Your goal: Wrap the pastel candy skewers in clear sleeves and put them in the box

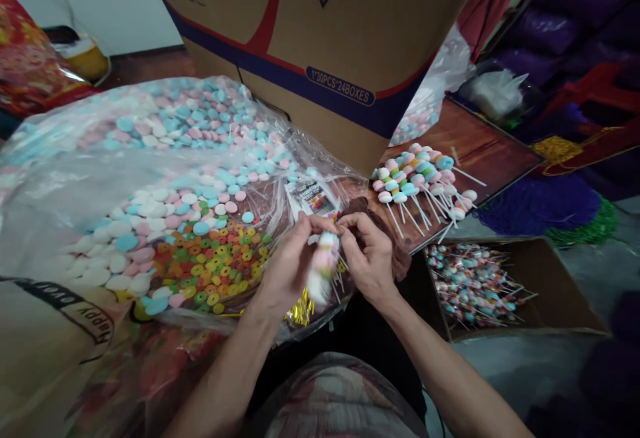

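Note:
A marshmallow lollipop (324, 261), pastel and blurred by motion, hangs head down between my hands in front of my body. The fingertips of my left hand (293, 251) are closed at its upper end. Against them, my right hand (367, 251) pinches the same end; the stick and the exact grip are hidden. Just below lie gold foil strips (301, 308). Behind my fingers rests a printed plastic packet (313, 195). Left of my hands, ring-shaped gummies (205, 265) in several colours lie beside loose pink, white and blue marshmallows (120, 258).
A large cardboard box (300, 38) stands behind. Assembled lollipops (417, 171) are piled on the table (485, 151) at right. Below them, an open carton (560, 291) holds many wrapped lollipops (470, 285). Clear plastic bagging (165, 165) covers the left side.

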Tool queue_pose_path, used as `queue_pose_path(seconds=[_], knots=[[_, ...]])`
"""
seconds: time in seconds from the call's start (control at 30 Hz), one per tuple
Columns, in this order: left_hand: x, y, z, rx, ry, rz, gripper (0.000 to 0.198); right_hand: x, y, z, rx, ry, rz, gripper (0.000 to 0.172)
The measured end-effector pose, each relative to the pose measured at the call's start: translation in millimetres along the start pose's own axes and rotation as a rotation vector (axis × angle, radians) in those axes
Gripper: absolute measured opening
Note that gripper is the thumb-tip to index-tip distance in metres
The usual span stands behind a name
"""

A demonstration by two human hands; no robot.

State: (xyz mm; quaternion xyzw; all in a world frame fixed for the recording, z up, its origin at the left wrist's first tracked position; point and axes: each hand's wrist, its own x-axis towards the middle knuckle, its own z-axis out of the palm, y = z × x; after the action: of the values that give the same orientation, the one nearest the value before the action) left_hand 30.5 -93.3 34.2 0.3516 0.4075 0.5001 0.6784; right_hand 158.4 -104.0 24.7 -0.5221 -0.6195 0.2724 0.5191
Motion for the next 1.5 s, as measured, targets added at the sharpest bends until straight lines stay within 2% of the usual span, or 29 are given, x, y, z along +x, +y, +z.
queue_pose_path(seconds=[0.07, 0.13, 0.2, 0.23, 0.3, 0.37, 0.47, 0.57, 0.63, 0.7, 0.73, 0.8, 0.87, 0.93, 1.03, 1.1, 1.2, 1.27, 1.33, 1.4, 1.5], knots=[[-4.7, 2.8, 2.9, 0.208, 0.081, 0.094, 0.048, 2.2, -4.5, -3.8, -0.003, 0.01, -0.064, 0.013], [-8.8, 2.6, 5.7, 0.323, 0.163, 0.098, 0.048, 2.0, -6.3, -6.2, -0.008, 0.011, -0.137, 0.012], [-11.0, 0.3, 8.3, 0.33, 0.156, 0.037, 0.044, -2.7, -5.2, -8.6, 0.025, 0.031, -0.165, 0.012], [-11.5, -1.5, 9.9, 0.314, 0.117, 0.008, 0.042, -7.1, -3.7, -10.1, 0.061, 0.043, -0.14, 0.012], [-12.2, -6.9, 14.9, 0.273, 0.043, -0.026, 0.036, -20.2, 0.7, -14.1, 0.17, 0.04, 0.012, 0.014], [-12.6, -14.7, 23.1, 0.261, 0.034, -0.035, 0.027, -37.5, 5.7, -19.2, 0.304, -0.015, 0.254, 0.019], [-10.2, -28.4, 39.2, 0.419, -0.003, -0.015, 0.023, -63.1, 12.7, -30.8, 0.455, -0.036, 0.512, 0.026], [2.7, -37.8, 50.6, 0.68, -0.131, 0.165, 0.021, -76.8, 22.0, -54.7, 0.57, 0.224, 0.628, 0.025], [18.1, -40.3, 51.1, 0.868, -0.049, 0.285, 0.019, -77.5, 31.9, -79.6, 0.628, 0.454, 0.645, 0.024], [35.2, -41.0, 46.8, 1.051, 0.085, 0.298, 0.039, -74.7, 44.0, -106.9, 0.682, 0.63, 0.65, 0.024], [42.8, -41.4, 44.0, 1.122, 0.1, 0.283, 0.042, -72.9, 49.8, -118.7, 0.681, 0.679, 0.649, 0.027], [53.2, -42.8, 40.0, 1.193, 0.069, 0.263, 0.03, -69.9, 58.5, -132.4, 0.594, 0.73, 0.632, 0.031], [55.9, -45.6, 40.5, 1.203, 0.017, 0.292, 0.014, -66.9, 61.5, -129.1, 0.45, 0.7, 0.566, 0.031], [52.7, -49.1, 45.9, 1.188, -0.005, 0.348, 0.019, -62.9, 59.0, -110.6, 0.261, 0.57, 0.474, 0.029], [45.0, -53.4, 57.4, 1.131, -0.022, 0.389, 0.028, -54.4, 52.8, -72.7, -0.039, 0.237, 0.331, 0.033], [42.1, -54.1, 62.1, 1.077, -0.041, 0.384, 0.032, -49.0, 51.9, -53.4, -0.262, 0.15, 0.166, 0.037], [42.3, -50.8, 58.2, 0.982, -0.122, 0.375, 0.03, -43.9, 56.5, -42.5, -0.465, 0.185, -0.027, 0.033], [44.8, -45.6, 47.9, 0.884, -0.194, 0.356, 0.022, -41.6, 60.5, -44.1, -0.474, 0.215, -0.091, 0.025], [48.8, -38.9, 33.0, 0.787, -0.211, 0.312, 0.018, -38.2, 63.7, -47.2, -0.456, 0.236, -0.113, 0.018], [54.4, -32.0, 16.6, 0.764, -0.118, 0.309, 0.022, -32.7, 66.3, -47.8, -0.462, 0.268, -0.103, 0.014], [63.3, -25.3, -3.2, 1.063, 0.066, 0.325, 0.018, -21.7, 69.7, -41.9, -0.543, 0.333, -0.057, 0.015]])
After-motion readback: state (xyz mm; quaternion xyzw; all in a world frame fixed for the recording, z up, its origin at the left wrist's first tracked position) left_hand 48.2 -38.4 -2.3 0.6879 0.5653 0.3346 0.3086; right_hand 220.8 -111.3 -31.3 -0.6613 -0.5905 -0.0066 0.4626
